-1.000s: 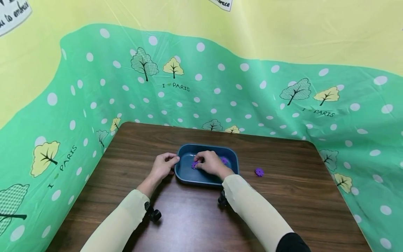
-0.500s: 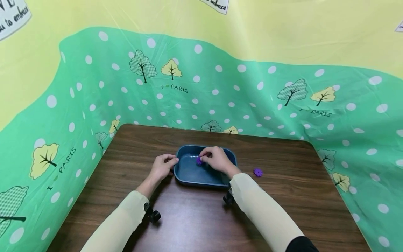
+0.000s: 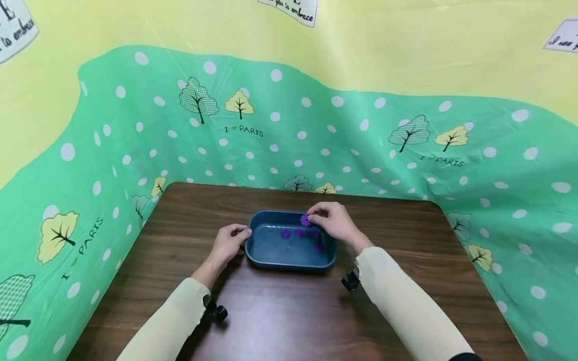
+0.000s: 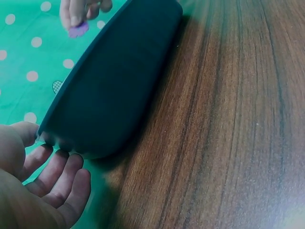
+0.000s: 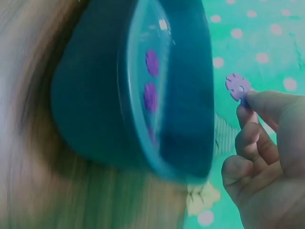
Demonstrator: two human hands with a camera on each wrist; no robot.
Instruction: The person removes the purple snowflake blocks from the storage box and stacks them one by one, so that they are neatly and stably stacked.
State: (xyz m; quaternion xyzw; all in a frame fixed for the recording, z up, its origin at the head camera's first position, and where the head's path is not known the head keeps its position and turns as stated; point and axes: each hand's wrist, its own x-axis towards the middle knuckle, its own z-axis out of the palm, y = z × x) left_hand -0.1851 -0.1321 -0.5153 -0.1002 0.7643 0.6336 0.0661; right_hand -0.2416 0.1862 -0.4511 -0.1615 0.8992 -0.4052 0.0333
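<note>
A dark blue rectangular tray (image 3: 277,250) stands on the table with several purple notched discs (image 3: 286,233) lying in it. My left hand (image 3: 228,241) holds the tray's left end. In the left wrist view its thumb is at the rim and the fingers (image 4: 50,176) lie against the outer wall. Over the tray's far right part, my right hand (image 3: 335,220) pinches another purple notched disc (image 3: 305,219) between thumb and fingertips. The right wrist view shows this disc (image 5: 236,87) with a small hole and slots around its edge, held apart from the tray.
The brown wooden table (image 3: 289,311) extends around the tray on all sides. Behind and beside it hangs a green and yellow cloth (image 3: 253,150) with dots and trees. Wrist cameras (image 3: 215,312) are strapped under both sleeves.
My right hand has lifted a purple disc from inside the tray and moved right and back. The disc right of the tray is now hidden behind the right arm. The left hand stays put.
</note>
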